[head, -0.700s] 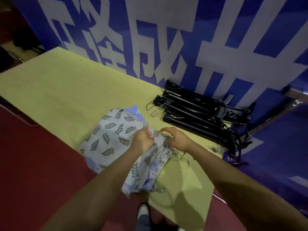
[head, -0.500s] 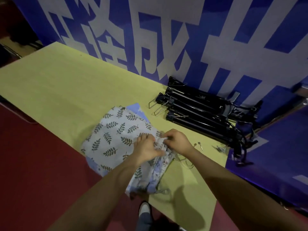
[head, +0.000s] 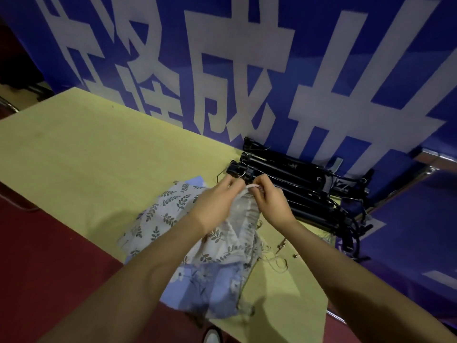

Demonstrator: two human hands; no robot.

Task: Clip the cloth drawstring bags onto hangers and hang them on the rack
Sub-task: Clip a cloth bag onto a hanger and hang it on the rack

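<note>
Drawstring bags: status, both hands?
Left hand and right hand pinch top bag's gathered edge, lifted off the pile. Hangers untouched behind. Nothing in the way.

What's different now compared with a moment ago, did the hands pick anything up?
Both hands have lifted the gathered top edge of the leaf-print bag up off the pile, toward the black hangers. The left hand and right hand pinch it raised now, not low against the table. The remaining bags, hangers and table stayed put.
</note>
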